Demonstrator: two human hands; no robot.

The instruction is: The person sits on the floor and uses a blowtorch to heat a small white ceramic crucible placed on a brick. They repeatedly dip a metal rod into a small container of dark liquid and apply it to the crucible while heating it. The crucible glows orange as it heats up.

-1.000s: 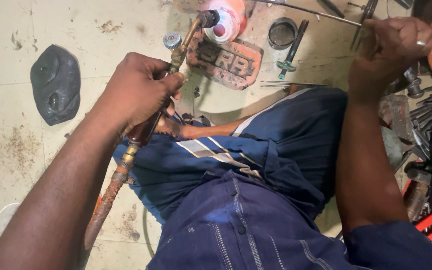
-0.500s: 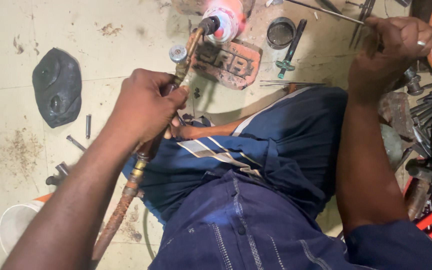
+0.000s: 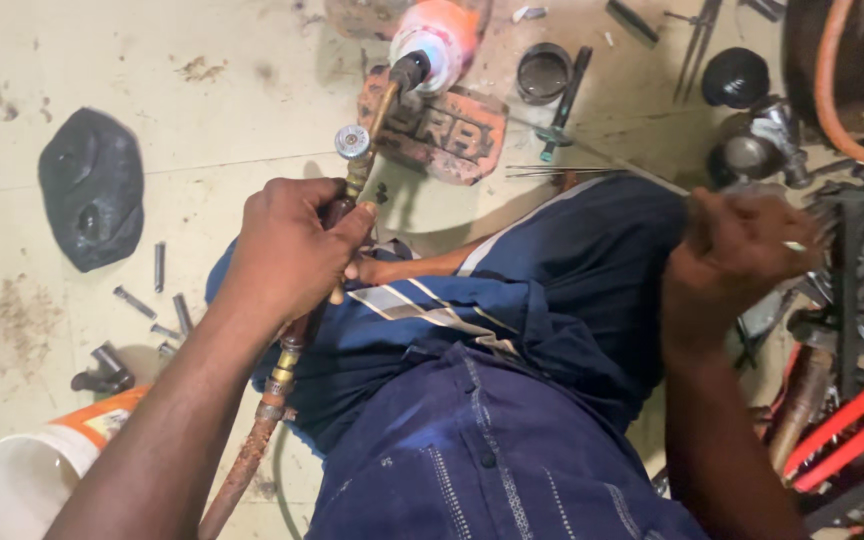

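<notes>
My left hand is wrapped around the handle of a brass gas torch, whose rusty hose runs down past my arm. The torch tip points up at a bright orange-white glow above a reddish brick on the floor. My right hand is closed in a fist over my right knee, next to a heap of tools. A thin metal rod seems to run from it toward the brick, though it is hard to make out. My blue clothing fills the lower middle.
A black bag lies at the left, with several small bolts below it. A white bucket stands at the bottom left. A round tin, thin rods, an orange hose and piled metal tools are at the right.
My right hand has dropped from the upper right down to my knee. The view has shifted, so the torch, brick and glow sit more central, and the bucket has come into sight.
</notes>
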